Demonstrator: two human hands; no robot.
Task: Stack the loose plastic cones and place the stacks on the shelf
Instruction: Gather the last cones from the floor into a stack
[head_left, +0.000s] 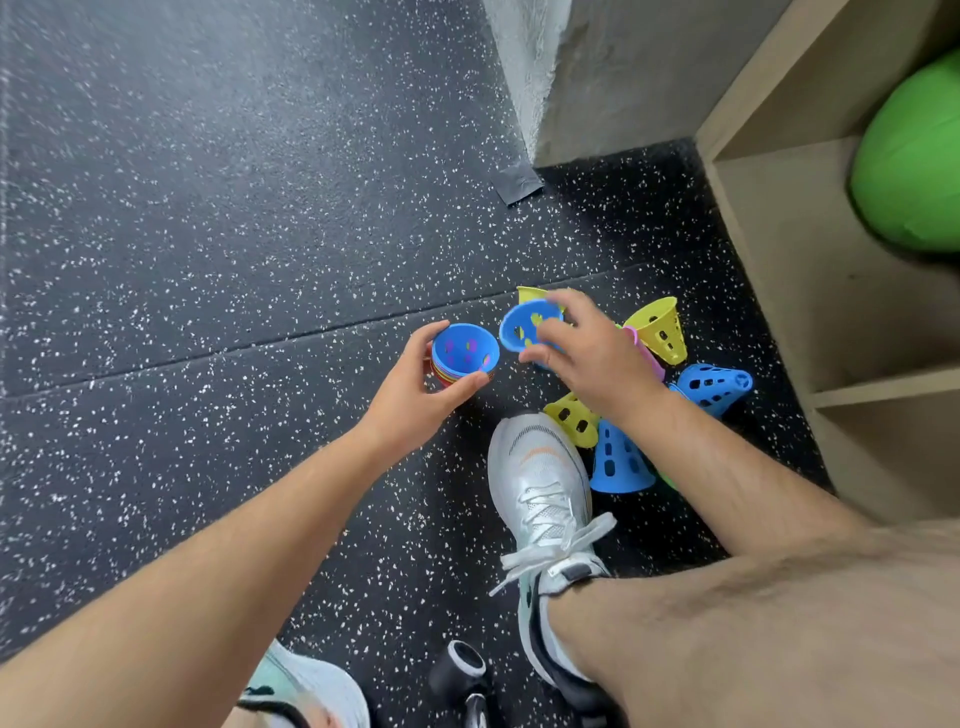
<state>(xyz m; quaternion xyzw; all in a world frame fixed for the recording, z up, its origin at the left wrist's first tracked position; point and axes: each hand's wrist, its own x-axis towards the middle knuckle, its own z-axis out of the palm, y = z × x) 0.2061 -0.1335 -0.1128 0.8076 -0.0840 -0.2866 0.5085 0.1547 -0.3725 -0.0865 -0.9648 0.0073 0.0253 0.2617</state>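
My left hand (415, 389) grips a stack of nested cones (464, 356), open end up, with a blue one innermost and coloured rims below it. Just to its right my right hand (587, 353) holds a single blue perforated cone (521, 327), tilted with its open end toward the stack. Loose cones lie on the floor under and behind my right hand: a yellow one (660, 327), a blue one on its side (714, 385), a yellow one (574, 420), an upright blue one (618, 462), and a pink one (647, 353) mostly hidden. The wooden shelf (810, 270) stands at the right.
A green ball (909, 156) sits in an upper shelf compartment. My right foot in a white shoe (545, 499) is planted beside the cones, my left shoe (311, 691) at the bottom. A dumbbell (462, 675) lies between them. A grey wall corner (571, 78) rises behind.
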